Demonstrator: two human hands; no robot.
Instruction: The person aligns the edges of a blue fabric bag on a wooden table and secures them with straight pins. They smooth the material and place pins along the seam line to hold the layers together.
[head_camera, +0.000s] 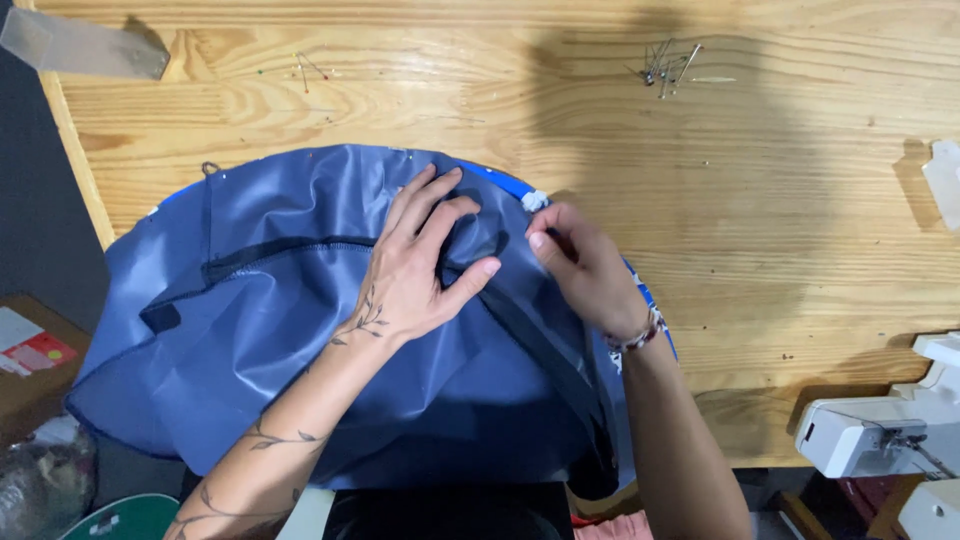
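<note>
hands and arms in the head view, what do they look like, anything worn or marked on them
Both arms are bare, with no sleeves and no gloves. The left hand has a thin leafy vine tattoo near the wrist, and more vine line work runs along the left forearm. The right hand shows no tattoo; its wrist carries a beaded bracelet in white, dark and reddish beads. No rings are visible.
</note>
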